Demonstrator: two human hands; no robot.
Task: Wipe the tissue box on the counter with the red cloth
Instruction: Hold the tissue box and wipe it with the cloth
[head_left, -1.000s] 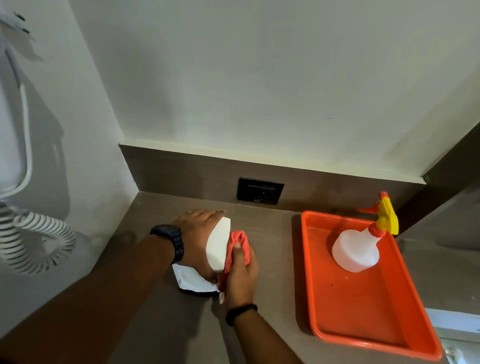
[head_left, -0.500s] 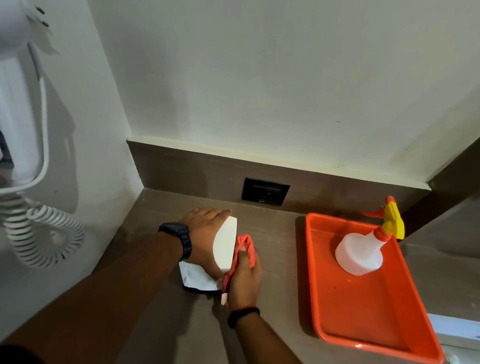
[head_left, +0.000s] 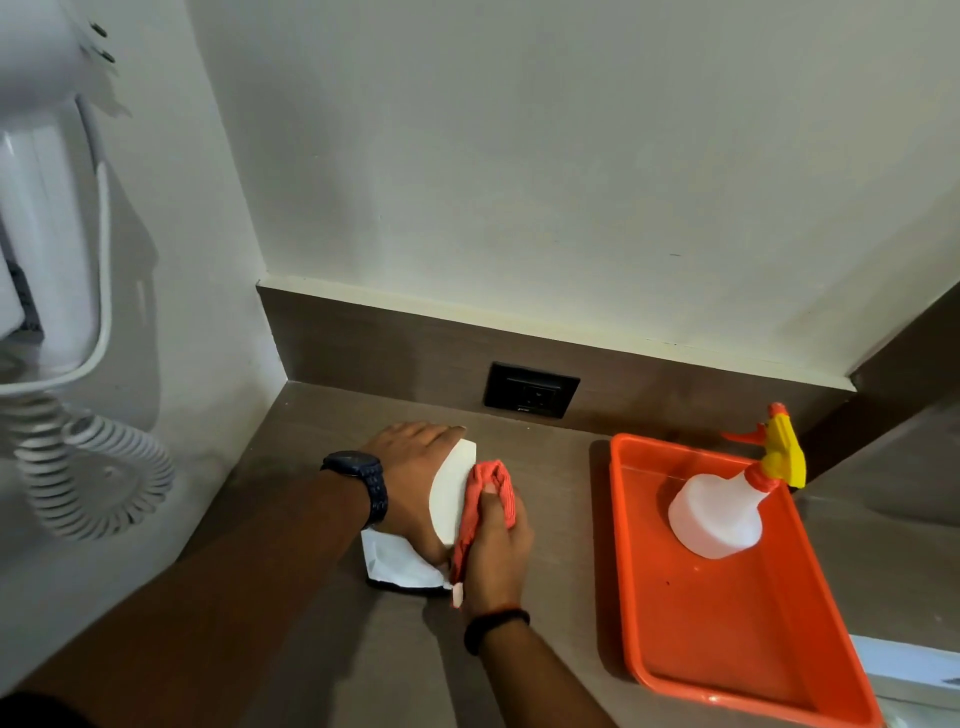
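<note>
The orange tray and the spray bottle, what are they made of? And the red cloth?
The orange tray looks like glossy moulded plastic: it shines and has smooth rounded rims. The spray bottle seems to be cloudy white plastic with a yellow and orange plastic trigger. The red cloth, bunched in the right hand, looks like soft matte fabric, maybe microfibre; it folds and wrinkles.

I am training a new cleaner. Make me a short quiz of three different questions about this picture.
1. True or false: the spray bottle stands inside the orange tray.
2. Which hand presses the red cloth against the tissue box? A) left B) right
3. Fill in: the left hand wears a ____ on its wrist.

Key: 1 true. 2 B, the right hand. 3 watch.
</note>
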